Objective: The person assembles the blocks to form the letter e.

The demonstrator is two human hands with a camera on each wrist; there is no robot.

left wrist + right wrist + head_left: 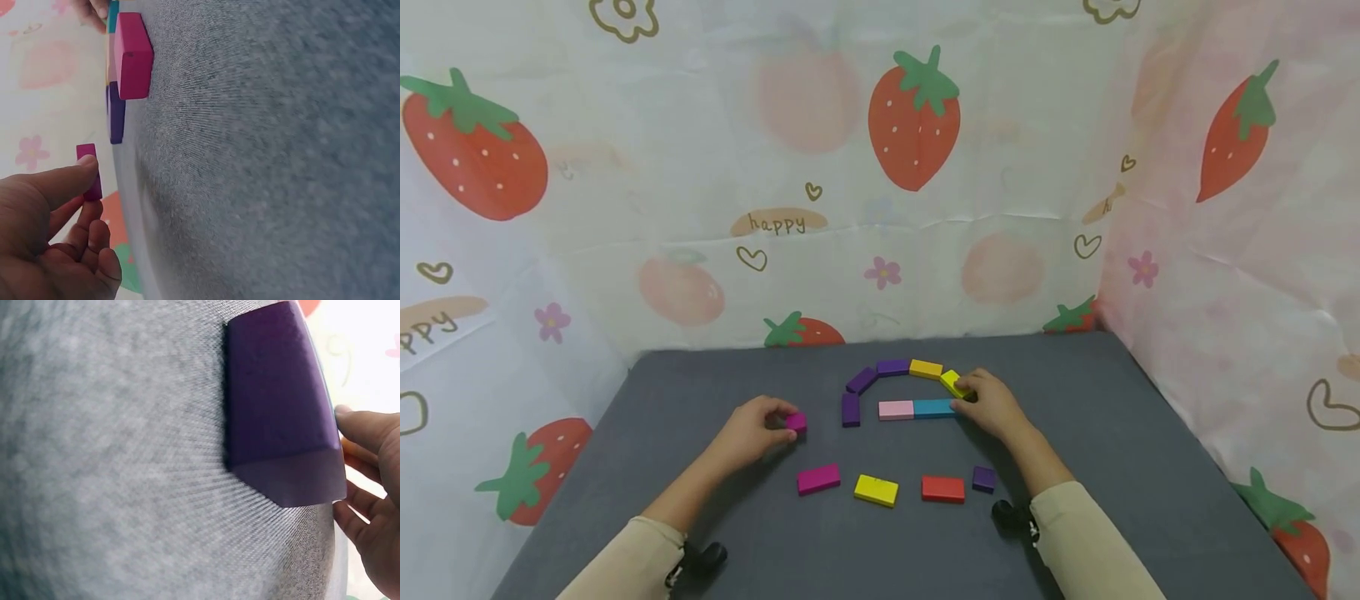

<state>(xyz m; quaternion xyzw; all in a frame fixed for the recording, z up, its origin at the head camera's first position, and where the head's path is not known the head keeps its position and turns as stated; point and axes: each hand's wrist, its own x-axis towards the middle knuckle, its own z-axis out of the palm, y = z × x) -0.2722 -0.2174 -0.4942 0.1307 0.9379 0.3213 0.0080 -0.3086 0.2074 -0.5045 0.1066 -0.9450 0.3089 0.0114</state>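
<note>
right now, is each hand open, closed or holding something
Left hand: holding a small magenta block.
Right hand: at a yellow block; whether its grip is closed cannot be told.

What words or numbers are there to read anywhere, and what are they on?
"happy": on the back cloth.
"ppy": on the left cloth, its start cut off by the picture's edge.
A small word by the right corner, starting with "h": too small to read surely.
I see no words or numbers on the blocks.
</note>
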